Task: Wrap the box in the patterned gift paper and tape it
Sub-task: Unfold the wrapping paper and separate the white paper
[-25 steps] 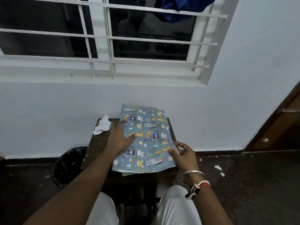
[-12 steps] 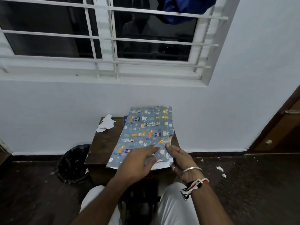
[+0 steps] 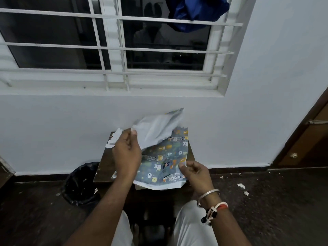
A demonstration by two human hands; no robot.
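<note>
Both hands are pinching gift paper (image 3: 165,157): left hand (image 3: 126,155) holding up the flap (image 3: 156,128) beyond its fingers (white underside), right hand (image 3: 195,173) anchoring; gentle tension advisable.

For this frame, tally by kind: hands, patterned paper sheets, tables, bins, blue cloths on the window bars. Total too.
Hands: 2, left hand, right hand
Patterned gift paper: 1
Table: 1
Black bin: 1
Blue cloth: 1
Total: 6
</note>
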